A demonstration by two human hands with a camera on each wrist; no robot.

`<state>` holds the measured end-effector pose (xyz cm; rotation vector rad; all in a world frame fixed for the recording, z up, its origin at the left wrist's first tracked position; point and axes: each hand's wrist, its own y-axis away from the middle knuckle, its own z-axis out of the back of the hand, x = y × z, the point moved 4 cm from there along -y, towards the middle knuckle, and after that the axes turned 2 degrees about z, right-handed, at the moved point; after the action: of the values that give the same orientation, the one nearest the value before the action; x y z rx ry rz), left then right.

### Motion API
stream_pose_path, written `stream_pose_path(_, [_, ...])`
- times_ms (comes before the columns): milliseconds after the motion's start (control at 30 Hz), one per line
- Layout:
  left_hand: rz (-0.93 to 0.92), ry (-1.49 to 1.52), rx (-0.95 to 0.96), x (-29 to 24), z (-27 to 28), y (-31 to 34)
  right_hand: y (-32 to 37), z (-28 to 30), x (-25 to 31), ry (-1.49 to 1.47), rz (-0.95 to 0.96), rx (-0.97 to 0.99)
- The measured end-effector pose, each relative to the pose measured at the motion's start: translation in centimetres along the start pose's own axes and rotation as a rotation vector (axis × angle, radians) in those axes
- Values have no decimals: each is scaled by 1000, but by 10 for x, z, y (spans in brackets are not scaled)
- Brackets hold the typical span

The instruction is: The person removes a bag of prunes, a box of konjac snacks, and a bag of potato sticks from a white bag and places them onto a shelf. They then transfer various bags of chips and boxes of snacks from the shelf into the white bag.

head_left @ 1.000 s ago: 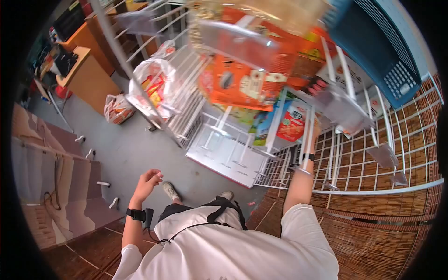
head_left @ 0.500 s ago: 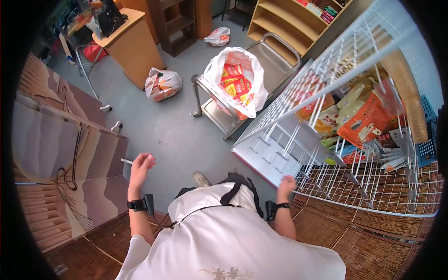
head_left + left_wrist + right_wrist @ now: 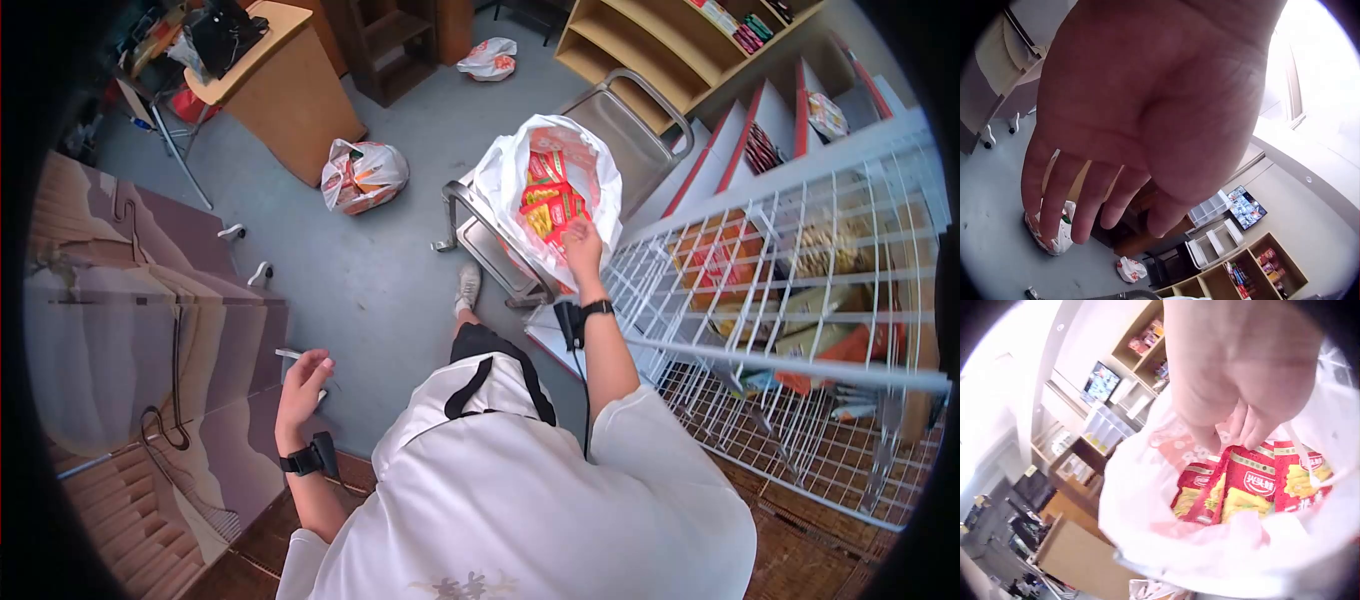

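Note:
A white plastic bag (image 3: 500, 170) stands open on a metal cart, with several red-and-yellow snack packets (image 3: 540, 205) inside. My right hand (image 3: 584, 248) reaches over the bag's near rim. In the right wrist view its thumb and fingers pinch the top edge of the middle snack packet (image 3: 1250, 481), which stands among the others; part of the fingertips is hidden. My left hand (image 3: 300, 388) hangs in the air at my left side, away from the bag. The left wrist view shows its palm, fingers loosely extended and holding nothing.
The metal cart (image 3: 625, 140) holds the bag. To the right is a white wire rack (image 3: 790, 300) with packaged food. Tied plastic bags (image 3: 365, 178) lie on the floor, near a wooden desk (image 3: 290, 95). A patterned folding panel (image 3: 150, 330) stands at left.
My right hand has left the wire rack, dropped to my side, then reached forward into the white bag. My view has turned from the rack toward the cart. The left hand stays low at left.

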<state>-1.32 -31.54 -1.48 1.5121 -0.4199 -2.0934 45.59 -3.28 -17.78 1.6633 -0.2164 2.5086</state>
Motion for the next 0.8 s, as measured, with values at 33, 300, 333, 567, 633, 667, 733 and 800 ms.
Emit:
stream_pose_path(33, [3,6,-18,-7,4,-11,-28,-8,-15,28,-76,-66])
stream_pose_path(300, [30,-3,-44,-93,10,-129,-126,-20,-77,635,-283,229])
stream_pose_path(333, [11,-5,-39,-107,5,-143,-125,-20,-82,684,-434,282])
stream_pose_path(567, [-58,-99,243,-194,-53,-235,-125,-3,18,602,-182,269])
stream_pose_path(633, [-128,-196,321,-215,-69,-261,-117,5,47,597,-188,200])
stream_pose_path(667, [-194,-269,370,-227,-79,-272,-112,10,64,599,-123,177])
stream_pose_path(733, [-264,-341,471,-256,-103,-284,-103,23,104,607,-80,110])
stream_pose_path(800, [-337,-410,569,-287,-130,-285,-89,33,153,565,-20,131])
